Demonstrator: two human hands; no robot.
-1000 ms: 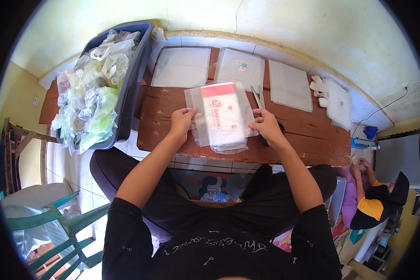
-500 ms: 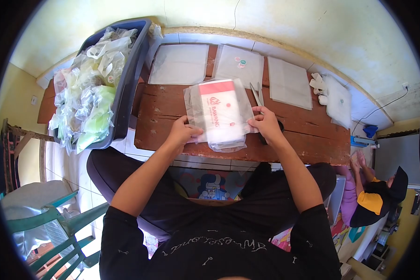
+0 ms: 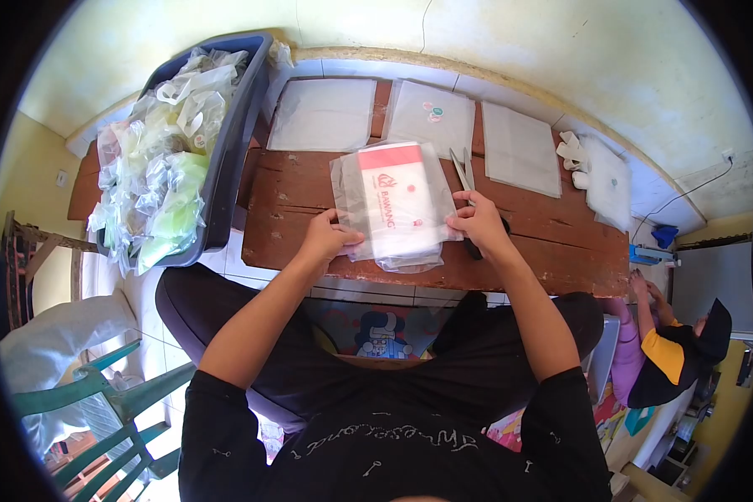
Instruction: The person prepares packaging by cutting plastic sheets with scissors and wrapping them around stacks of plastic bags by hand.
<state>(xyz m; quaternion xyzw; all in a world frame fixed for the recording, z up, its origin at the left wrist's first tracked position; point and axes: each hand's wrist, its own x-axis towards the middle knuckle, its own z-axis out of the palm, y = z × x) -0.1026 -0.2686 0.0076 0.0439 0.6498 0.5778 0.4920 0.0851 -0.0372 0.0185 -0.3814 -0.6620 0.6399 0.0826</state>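
In front of me on the brown wooden table (image 3: 289,213) lies a clear plastic bag (image 3: 349,186) with a stack of white printed bags (image 3: 399,205) in it, marked with a red band and red lettering. My left hand (image 3: 330,235) pinches the clear bag's lower left edge between thumb and fingers. Opposite it, my right hand (image 3: 480,224) pinches the right edge. A pair of scissors (image 3: 463,170) lies just beyond my right hand, blades pointing away, its dark handles partly hidden by that hand.
Flat stacks of clear plastic bags (image 3: 323,115) lie along the table's back edge. White rolled strips (image 3: 571,152) sit at the right end. A dark tub (image 3: 241,138) heaped with plastic bags stands left. A green chair (image 3: 113,393) is at lower left; another person (image 3: 665,356) sits at right.
The white stack sits slightly further up inside the clear bag, its lower end less far out. Both my hands keep their grip in nearly the same place. The other person's hands have shifted.
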